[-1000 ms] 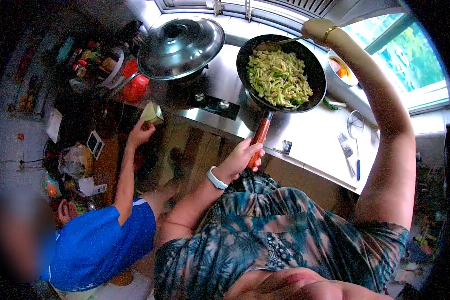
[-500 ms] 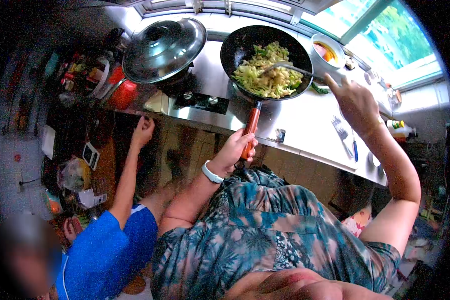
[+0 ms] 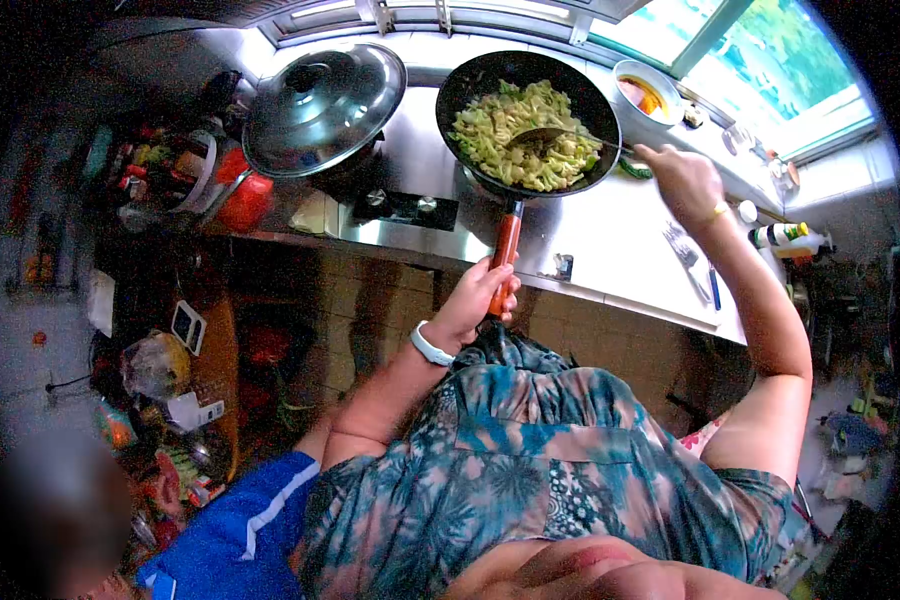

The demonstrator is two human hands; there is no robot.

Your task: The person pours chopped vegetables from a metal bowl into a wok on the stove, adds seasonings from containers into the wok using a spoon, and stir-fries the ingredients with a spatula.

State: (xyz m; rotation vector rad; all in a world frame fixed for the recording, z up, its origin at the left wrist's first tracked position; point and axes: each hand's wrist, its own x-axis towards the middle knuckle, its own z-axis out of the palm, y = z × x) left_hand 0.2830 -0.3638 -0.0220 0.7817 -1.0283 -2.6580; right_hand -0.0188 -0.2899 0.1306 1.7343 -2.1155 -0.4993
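Note:
A dark pan [image 3: 600, 112] over the stove holds chopped green and pale food [image 3: 530, 110]. My left hand [image 3: 477, 298], with a white band at the wrist, is wrapped round the pan's red-brown handle [image 3: 507, 243]. To the right of the pan, my right hand [image 3: 682, 182] is closed on the end of a metal spatula [image 3: 540, 134], whose head rests in the food. A yellow bracelet circles that wrist.
A lidded wok [image 3: 325, 105] stands left of the pan, near a red bag [image 3: 242, 192]. A bowl [image 3: 648, 95] sits by the window. Utensils [image 3: 685, 248] lie on the counter [image 3: 625, 240]. Another person in blue [image 3: 240, 530] is at lower left.
The spatula has swung from the pan's far edge into the food as my right hand came down and nearer. The other person let go of a pale box on the counter edge and drew their arm back.

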